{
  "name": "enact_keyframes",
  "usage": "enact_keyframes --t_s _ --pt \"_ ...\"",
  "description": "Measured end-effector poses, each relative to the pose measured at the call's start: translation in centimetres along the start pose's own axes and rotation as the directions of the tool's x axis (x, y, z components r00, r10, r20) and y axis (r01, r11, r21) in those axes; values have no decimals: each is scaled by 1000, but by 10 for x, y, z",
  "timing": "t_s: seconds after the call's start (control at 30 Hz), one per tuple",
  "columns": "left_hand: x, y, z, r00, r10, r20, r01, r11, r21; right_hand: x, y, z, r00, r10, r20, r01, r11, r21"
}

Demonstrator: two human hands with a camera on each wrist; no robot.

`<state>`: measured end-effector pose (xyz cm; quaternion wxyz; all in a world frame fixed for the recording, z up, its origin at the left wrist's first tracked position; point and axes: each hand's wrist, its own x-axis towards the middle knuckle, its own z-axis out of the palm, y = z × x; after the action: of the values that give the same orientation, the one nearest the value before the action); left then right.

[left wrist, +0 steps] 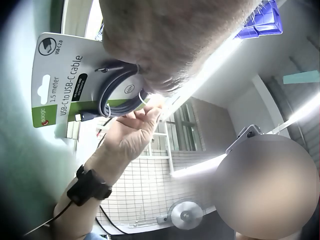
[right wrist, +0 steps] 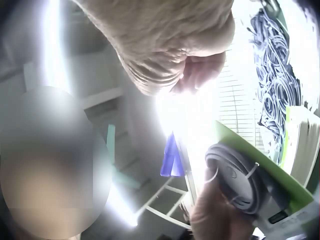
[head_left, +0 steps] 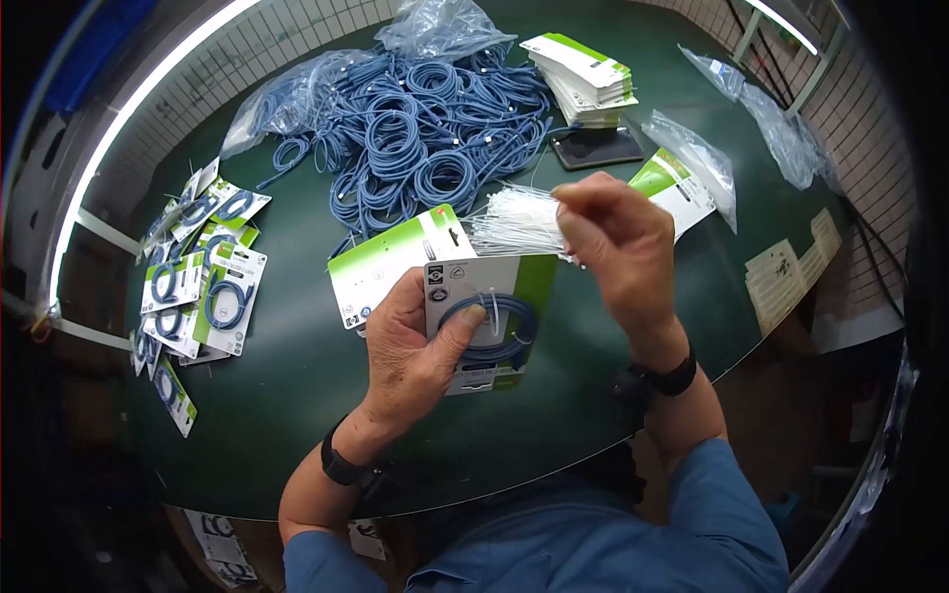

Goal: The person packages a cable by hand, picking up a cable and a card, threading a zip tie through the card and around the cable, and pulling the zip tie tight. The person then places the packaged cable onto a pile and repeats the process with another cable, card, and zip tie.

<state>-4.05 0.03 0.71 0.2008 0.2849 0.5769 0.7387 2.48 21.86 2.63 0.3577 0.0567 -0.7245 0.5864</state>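
Note:
My left hand (head_left: 410,356) holds a white and green card (head_left: 539,287) upright, its thumb pressing a coiled blue cable (head_left: 514,341) on the card's face. A white tie (head_left: 495,314) loops around the coil. Up and to the right of the card is my right hand (head_left: 628,247), fingers curled and thumb close to the index finger; whether something thin is between them cannot be told. "USB-C to USB-C cable" is printed on the card (left wrist: 47,75) in the left wrist view. Behind the card lie a bundle of white ties (head_left: 519,217) and another card (head_left: 381,267).
A pile of blue cables (head_left: 425,128) covers the back middle beside clear bags (head_left: 445,30). Stacked cards (head_left: 583,74), a dark phone (head_left: 598,148) and bagged cards (head_left: 682,193) are at right. Cards with coiled cables (head_left: 232,296) are heaped on the left of the green table (head_left: 287,425).

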Motion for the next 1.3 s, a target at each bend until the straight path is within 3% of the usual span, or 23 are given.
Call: enact_keyframes --t_s 0.03,0.1,0.13,0.23,0.37,0.5,0.67,0.77,0.8,0.9,0.93,1.03,1.17,1.3 --pt "0 2 2 1000 14 10 -14 1000 -26 3 7 -3 980 193 45 -197 973 119" --pt "-1 5 4 999 20 33 -18 999 -45 2 19 -8 832 518 200 -555 771 313" --pt "-3 5 5 999 16 42 -14 999 -39 -1 22 -7 832 523 187 -555 766 325" --pt "-7 5 7 998 2 66 0 1000 -27 -7 29 6 616 536 578 -786 464 409" --pt "-9 4 7 997 31 69 -31 1000 -5 -11 34 6 605 425 674 -794 384 471" --pt "-9 3 7 998 22 61 -22 1000 -3 -15 41 9 584 407 703 -811 331 483" --pt "-11 3 5 997 23 68 -23 1000 -1 -12 35 12 595 420 686 -803 361 475" --pt "-11 3 5 995 36 89 -36 999 3 -3 33 11 719 485 498 -625 764 161" --pt "-11 4 5 996 22 91 -21 1000 -7 -4 32 11 719 487 496 -626 763 158" --pt "-9 5 5 996 6 84 -3 1000 -29 -6 29 14 910 296 291 -296 954 -44" --pt "-9 5 3 996 4 94 -2 1000 -15 -8 29 16 910 297 290 -297 954 -45" --pt "-9 6 4 994 5 110 -5 1000 8 -11 31 24 977 64 202 -32 987 -159" --pt "-10 10 6 1000 -11 28 13 998 -66 -13 26 26 972 53 230 -6 980 -201" --pt "-8 8 2 998 -51 31 50 999 8 -16 30 29 981 41 191 4 973 -229"
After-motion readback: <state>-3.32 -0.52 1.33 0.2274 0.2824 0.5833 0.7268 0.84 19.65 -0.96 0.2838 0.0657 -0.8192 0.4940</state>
